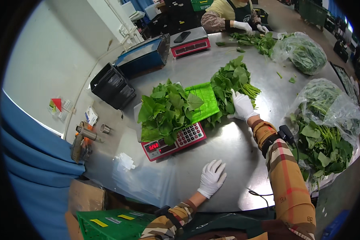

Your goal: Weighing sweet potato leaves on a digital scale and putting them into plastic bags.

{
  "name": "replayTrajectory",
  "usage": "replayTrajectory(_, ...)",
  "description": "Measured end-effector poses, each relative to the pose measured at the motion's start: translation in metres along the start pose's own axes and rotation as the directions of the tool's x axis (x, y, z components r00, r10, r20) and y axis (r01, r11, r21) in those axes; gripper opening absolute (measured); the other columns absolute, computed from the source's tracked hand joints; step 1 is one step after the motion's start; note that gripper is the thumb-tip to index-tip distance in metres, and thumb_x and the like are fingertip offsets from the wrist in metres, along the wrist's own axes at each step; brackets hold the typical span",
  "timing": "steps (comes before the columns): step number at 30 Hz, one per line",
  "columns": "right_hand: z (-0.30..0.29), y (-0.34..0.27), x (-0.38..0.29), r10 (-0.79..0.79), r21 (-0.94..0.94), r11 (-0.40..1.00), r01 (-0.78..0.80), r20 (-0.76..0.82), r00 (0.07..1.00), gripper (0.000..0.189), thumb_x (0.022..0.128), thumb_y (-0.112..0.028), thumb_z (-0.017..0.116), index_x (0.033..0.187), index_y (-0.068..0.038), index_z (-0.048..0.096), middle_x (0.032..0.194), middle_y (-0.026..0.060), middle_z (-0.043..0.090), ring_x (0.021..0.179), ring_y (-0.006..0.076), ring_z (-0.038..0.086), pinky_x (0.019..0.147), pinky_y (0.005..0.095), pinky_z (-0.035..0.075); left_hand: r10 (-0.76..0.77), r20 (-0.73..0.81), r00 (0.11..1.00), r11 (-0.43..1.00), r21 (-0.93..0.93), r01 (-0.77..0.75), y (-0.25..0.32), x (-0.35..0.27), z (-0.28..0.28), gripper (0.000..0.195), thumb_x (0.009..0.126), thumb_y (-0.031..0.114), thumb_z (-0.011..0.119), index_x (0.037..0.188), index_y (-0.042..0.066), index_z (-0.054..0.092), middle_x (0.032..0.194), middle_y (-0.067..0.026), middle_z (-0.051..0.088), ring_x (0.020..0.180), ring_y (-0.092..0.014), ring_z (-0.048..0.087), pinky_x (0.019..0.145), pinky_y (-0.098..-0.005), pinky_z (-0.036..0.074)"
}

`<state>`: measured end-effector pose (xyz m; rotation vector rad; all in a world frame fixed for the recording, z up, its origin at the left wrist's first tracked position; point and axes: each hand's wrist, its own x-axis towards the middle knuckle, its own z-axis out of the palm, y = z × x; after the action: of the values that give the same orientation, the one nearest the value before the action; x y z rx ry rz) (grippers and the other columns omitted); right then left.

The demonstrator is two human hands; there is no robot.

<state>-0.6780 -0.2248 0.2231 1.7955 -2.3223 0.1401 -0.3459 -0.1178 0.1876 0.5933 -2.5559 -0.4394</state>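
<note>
My right hand (243, 105), in a white glove, lies against a bunch of leafy greens (232, 75) on the steel table (180, 186). Its index finger and thumb spread over the leaves beside the cut stems; whether it grips them is hard to see. My left hand (212, 178), also gloved, rests palm down on the bare steel near the front edge, fingers slightly apart and holding nothing. Between the hands and the wall stands a red digital scale (174, 147) with lit digits. On it, a bright-green plastic tray (202, 100) bears a heap of leafy greens (168, 109).
Greens in clear plastic bags (327, 105) line the right side. Across the table, a co-worker's gloved hands (243, 27) handle greens. A second scale (189, 42) carries a phone (182, 37). A black crate (112, 85) and a metal cup (105, 128) stand left; a cable (259, 194) lies in front.
</note>
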Motion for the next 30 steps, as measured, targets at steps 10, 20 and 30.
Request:
replayTrajectory(10,0.043,0.08,-0.019,0.497,-0.205,0.807,-0.554,-0.271,0.824,0.059,0.068,-0.053,0.08,0.094,-0.002,0.065,0.078,0.0111,0.063,0.067,0.0265,0.067,0.059,0.0379,0.051,-0.013,-0.007,1.0,1.0,-0.02,0.013,0.0,0.001,0.003,0.043,0.081,0.02,0.072,0.122,0.009,0.063,0.127,-0.0127,0.058,0.121,-0.034,0.053,0.102,-0.0469,0.042)
replayTrajectory(20,-0.048,0.127,-0.048,0.522,0.003,0.834,-0.551,0.318,0.792,0.081,0.076,-0.034,0.073,0.144,-0.001,0.044,0.135,0.0301,0.054,0.118,0.0423,0.06,0.093,0.0422,0.052,-0.021,-0.025,0.999,1.0,0.003,0.021,0.001,0.001,0.0,0.043,0.083,0.022,0.071,0.123,0.008,0.063,0.128,-0.013,0.057,0.123,-0.034,0.052,0.104,-0.0473,0.04)
replayTrajectory(30,0.013,0.334,-0.051,0.655,0.037,0.753,-0.657,-0.137,0.743,0.028,0.095,-0.008,0.046,0.121,-0.002,0.056,0.119,0.0247,0.063,0.114,0.0393,0.061,0.093,0.0472,0.051,-0.035,0.06,0.998,0.999,0.025,0.034,0.003,0.008,0.002,0.045,0.079,0.021,0.072,0.121,0.01,0.063,0.13,-0.0105,0.055,0.124,-0.032,0.049,0.102,-0.0469,0.04)
